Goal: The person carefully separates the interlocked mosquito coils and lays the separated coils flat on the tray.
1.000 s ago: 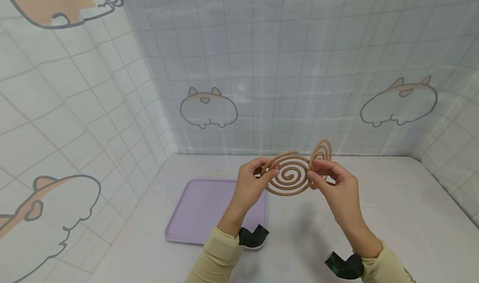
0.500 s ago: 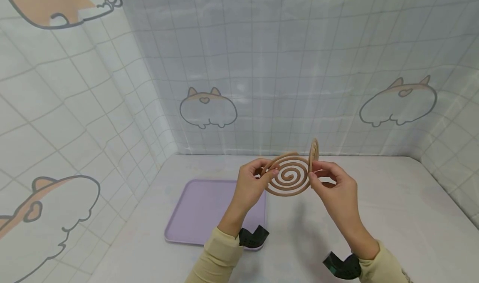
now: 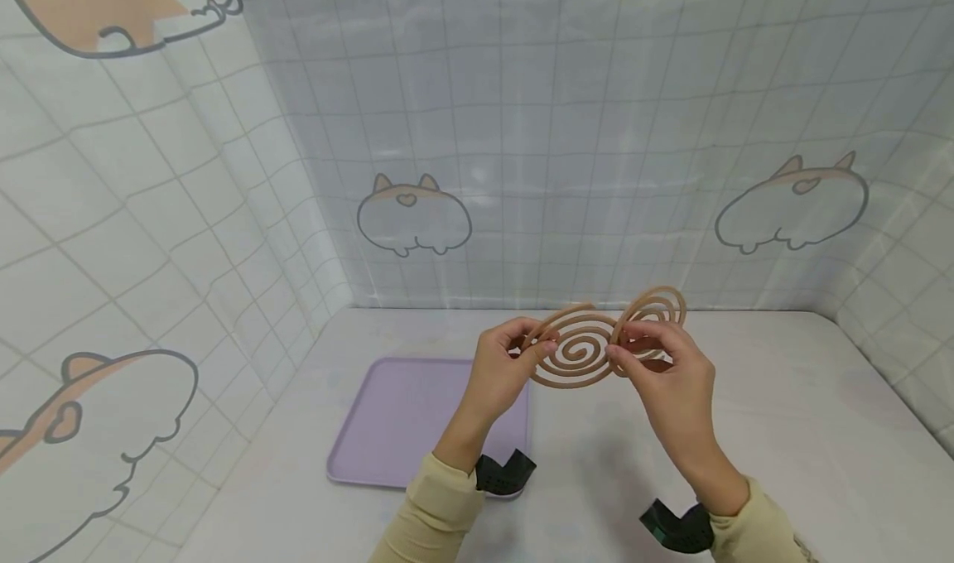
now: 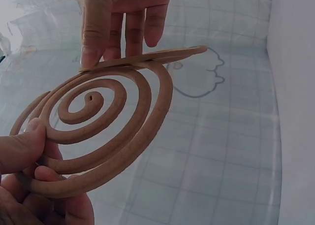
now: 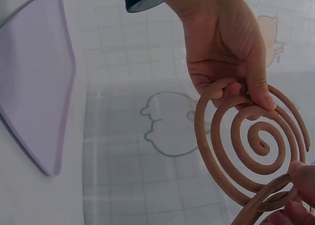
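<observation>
In the head view my left hand (image 3: 501, 368) pinches the left edge of a brown mosquito coil (image 3: 570, 384), thumb on top, held up above the table. My right hand (image 3: 674, 372) pinches a second mosquito coil (image 3: 633, 305) between thumb and fingers, tilted up at the first one's right edge. From the left wrist, this second coil (image 4: 179, 53) shows nearly edge-on, meeting the far rim of the first coil (image 4: 74, 118). The right wrist view has the two coils overlapping beside the right thumb (image 5: 301, 176). The right fingers partly hide the second coil.
A lilac tray (image 3: 402, 422) lies on the white table (image 3: 782, 430), left of centre and partly behind the left forearm. Tile-patterned curtains (image 3: 477, 132) with cartoon animals surround the table at the back and sides. A black camera sits on each wrist.
The right hand has turned its coil, first to nearly edge-on, then back outward, leaning farther right than before. My left hand and its coil have stayed almost still.
</observation>
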A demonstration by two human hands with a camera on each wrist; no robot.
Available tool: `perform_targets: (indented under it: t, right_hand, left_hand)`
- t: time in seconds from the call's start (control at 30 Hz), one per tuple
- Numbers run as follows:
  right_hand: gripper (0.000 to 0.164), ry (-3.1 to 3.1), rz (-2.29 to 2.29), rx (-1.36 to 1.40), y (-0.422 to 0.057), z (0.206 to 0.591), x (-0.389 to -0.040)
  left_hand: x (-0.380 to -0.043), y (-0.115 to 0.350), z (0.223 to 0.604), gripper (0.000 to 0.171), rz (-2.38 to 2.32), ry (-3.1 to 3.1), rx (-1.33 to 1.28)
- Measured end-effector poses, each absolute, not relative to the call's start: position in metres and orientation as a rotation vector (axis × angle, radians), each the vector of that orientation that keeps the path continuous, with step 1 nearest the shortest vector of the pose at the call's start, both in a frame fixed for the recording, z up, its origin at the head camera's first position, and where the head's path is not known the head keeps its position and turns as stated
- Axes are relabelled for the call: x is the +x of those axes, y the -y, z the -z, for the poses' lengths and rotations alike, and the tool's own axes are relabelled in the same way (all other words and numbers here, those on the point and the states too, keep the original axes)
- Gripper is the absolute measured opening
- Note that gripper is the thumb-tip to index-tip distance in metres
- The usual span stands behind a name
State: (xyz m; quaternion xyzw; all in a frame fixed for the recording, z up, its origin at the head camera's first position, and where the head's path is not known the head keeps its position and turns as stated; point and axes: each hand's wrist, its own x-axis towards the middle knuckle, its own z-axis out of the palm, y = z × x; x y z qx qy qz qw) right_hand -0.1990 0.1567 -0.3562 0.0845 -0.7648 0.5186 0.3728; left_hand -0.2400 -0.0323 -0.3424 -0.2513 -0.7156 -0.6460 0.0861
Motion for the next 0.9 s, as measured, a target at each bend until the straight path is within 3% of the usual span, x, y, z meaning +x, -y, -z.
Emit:
perform_targets:
  t: [0.43,0.9]
  right_hand:
    - [0.043,1.909,-1.169,0.325,-0.1550,0.3573,-0.1999]
    - [0.034,1.916,-1.281,0.303,-0.1549,0.3556,-0.2020]
  left_hand:
    - [-0.2414,0.0319,0.3431,0.011,1.962,2.069,-0.745]
    - [-0.2393,0.0355,0.3415,0.010,1.938,2.102,-0.757]
